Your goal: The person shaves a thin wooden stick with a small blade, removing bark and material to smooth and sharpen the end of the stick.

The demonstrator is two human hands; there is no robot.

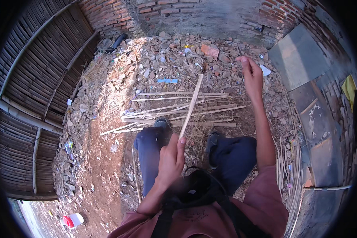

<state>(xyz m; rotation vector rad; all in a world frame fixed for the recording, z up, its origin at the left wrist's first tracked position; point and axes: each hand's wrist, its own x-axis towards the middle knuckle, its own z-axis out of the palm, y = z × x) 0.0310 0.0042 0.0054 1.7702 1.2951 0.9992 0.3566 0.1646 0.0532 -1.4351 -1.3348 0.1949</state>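
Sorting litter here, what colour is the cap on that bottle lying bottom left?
Red, on a white bottle; head view.

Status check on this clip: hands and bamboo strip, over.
Left hand gripping bamboo strip, tilted upward. Right hand raised, fingers closed. Strip pile by the feet.

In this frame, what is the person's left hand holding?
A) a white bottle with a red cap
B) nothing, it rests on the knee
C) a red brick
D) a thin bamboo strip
D: the left hand is closed around the lower end of a thin bamboo strip that slants up over the pile of strips on the ground, while the right hand is raised apart from it.
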